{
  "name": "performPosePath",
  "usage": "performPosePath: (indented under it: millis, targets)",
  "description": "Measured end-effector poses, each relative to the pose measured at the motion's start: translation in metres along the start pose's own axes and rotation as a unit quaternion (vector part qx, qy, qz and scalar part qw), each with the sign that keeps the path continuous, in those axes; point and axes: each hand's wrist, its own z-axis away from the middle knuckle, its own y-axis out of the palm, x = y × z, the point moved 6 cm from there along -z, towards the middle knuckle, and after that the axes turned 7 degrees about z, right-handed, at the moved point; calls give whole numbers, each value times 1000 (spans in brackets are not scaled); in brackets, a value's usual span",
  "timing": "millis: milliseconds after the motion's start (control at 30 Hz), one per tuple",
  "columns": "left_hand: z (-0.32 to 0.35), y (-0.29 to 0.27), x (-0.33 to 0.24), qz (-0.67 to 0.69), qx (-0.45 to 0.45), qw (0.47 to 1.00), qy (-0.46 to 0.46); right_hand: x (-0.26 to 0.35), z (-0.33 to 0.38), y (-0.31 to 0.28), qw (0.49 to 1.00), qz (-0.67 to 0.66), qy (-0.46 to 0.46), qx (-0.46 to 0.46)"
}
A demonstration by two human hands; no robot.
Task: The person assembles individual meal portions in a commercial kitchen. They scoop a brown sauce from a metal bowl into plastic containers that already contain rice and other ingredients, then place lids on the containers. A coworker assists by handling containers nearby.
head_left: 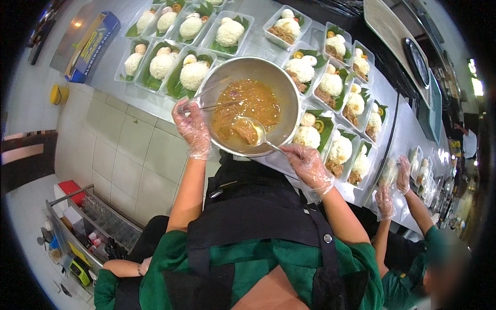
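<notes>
A large steel mixing bowl [292, 85] stands at the table's near edge, with brown oily sauce [248, 98] in its bottom. My right hand [309, 166], in a clear plastic glove, grips the handle of a metal serving spoon [257, 124]. Chunks of brown meat [245, 133] lie in that spoon, low over the sauce. At the bowl's left rim my gloved left hand [193, 129] is closed on a thin metal utensil [219, 105] reaching into the bowl. It looks like tongs, though its far end is hard to make out.
Clear containers of rice, egg and green leaf [229, 34] stand left of the bowl; several on the right also hold brown meat [326, 97]. A foil box [94, 49] lies far left. At the right, a co-worker's gloved hands [385, 201] are over more containers. A metal cart [93, 206] stands lower left.
</notes>
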Motion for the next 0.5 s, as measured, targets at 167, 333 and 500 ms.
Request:
performPosePath:
  millis: [167, 333, 500]
  targets:
    - [1, 0, 4, 35, -26, 999, -24, -7, 27, -29, 998, 54, 16, -14]
    - [-1, -5, 9, 18, -18, 1000, -17, -18, 47, -52, 995, 76, 29, -56]
    - [-3, -11, 13, -4, -35, 999, -5, -29, 59, -75, 993, 82, 84, -27]
